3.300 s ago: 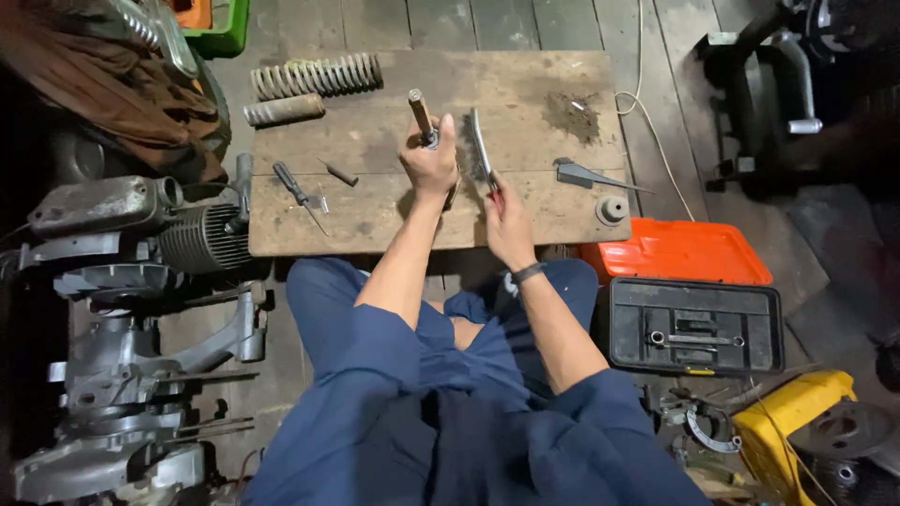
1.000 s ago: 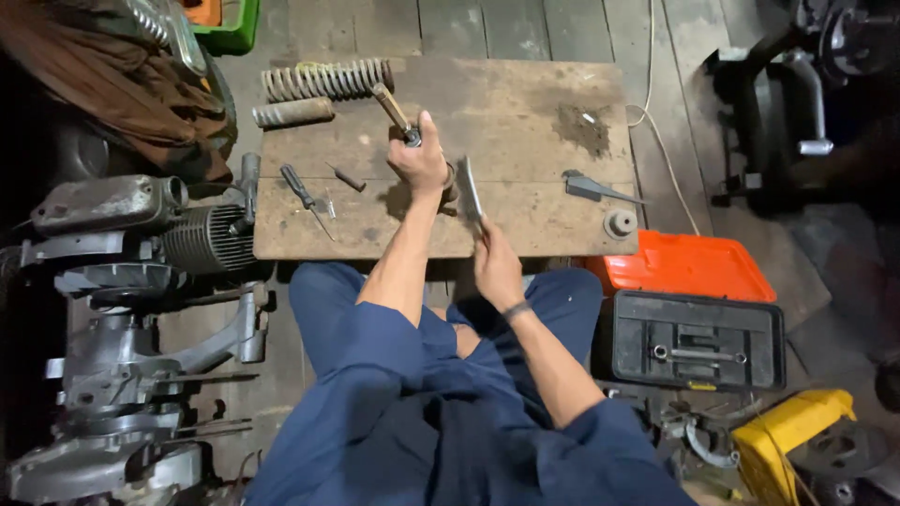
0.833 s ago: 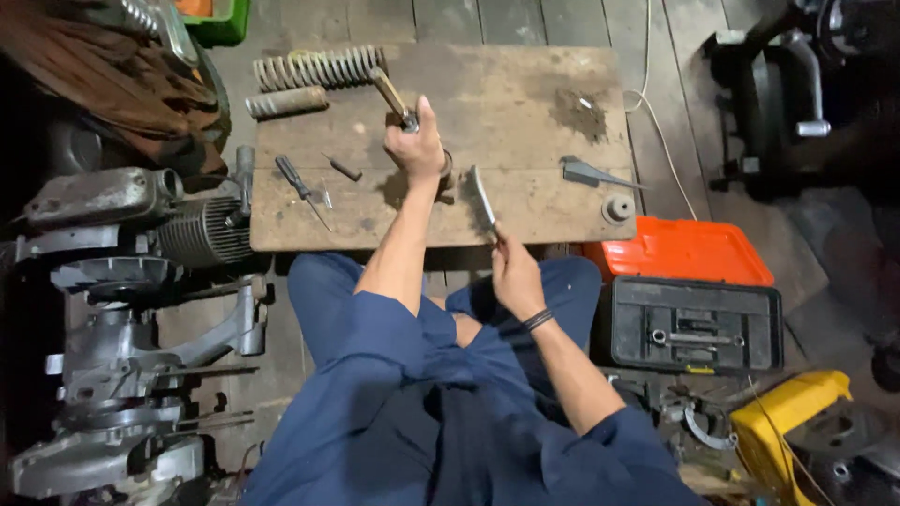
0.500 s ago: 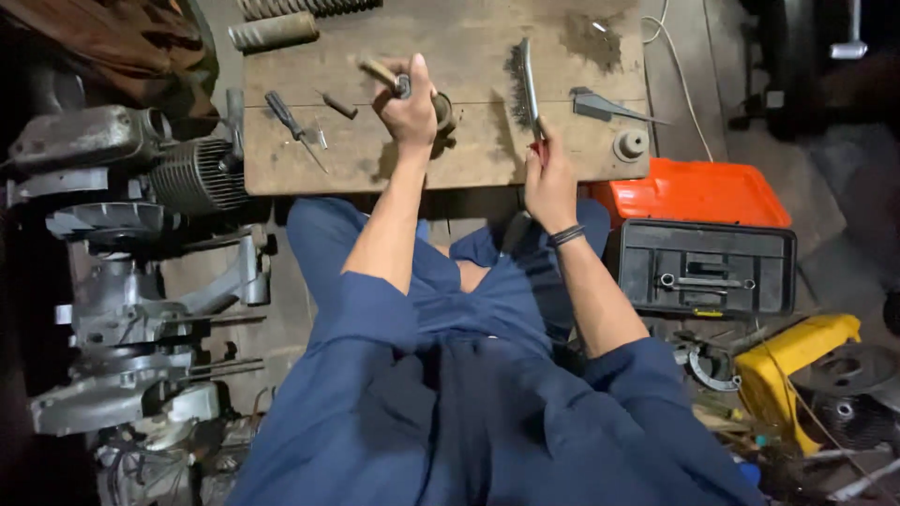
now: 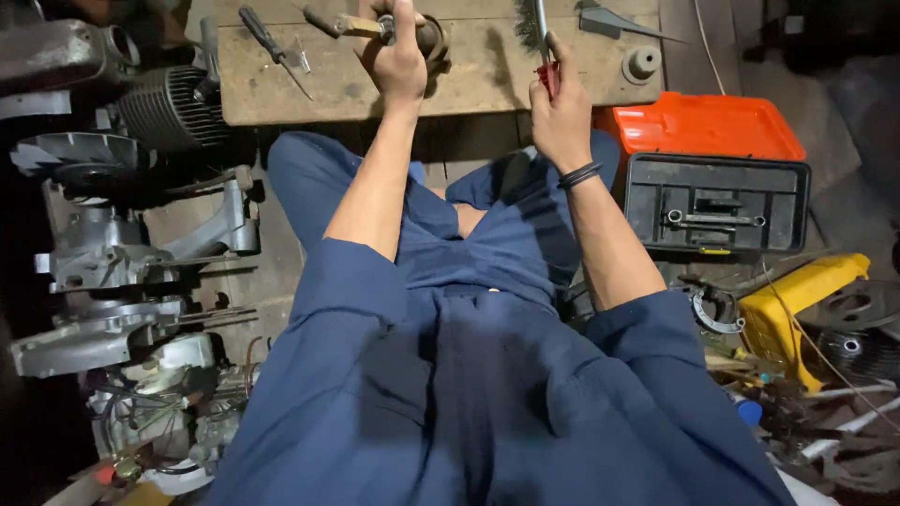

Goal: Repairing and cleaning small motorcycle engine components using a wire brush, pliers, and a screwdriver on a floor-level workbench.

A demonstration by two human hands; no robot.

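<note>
Hammer (image 5: pixel 349 24) and metal ring (image 5: pixel 431 36) are sitting at the far end of your reach, up on the wooden board (image 5: pixel 469 80), with your left hand (image 5: pixel 398 61) closing around them. Nearest to you, your blue coveralls (image 5: pixel 469 375) are filling the lower view, and your knees are spreading apart under the board's near edge. Your right hand (image 5: pixel 561 117), wearing a black band at the wrist, is gripping the red handle of a slim metal tool (image 5: pixel 544 42) and holding it upright over the board, just right of the ring. Your left fingers are wrapping tight around the hammer's shaft where it is meeting the ring, so the wooden handle is sticking out to the left. Beside your right forearm, an orange toolbox (image 5: pixel 698 126) is lying with a black socket case (image 5: pixel 717 206) resting against it. Left of your legs, grey engine parts (image 5: pixel 122 234) are crowding the floor. Farther on the board, a screwdriver (image 5: pixel 267 42) is lying left of the hammer, and a small round metal piece (image 5: pixel 642 62) is standing near the right corner.
</note>
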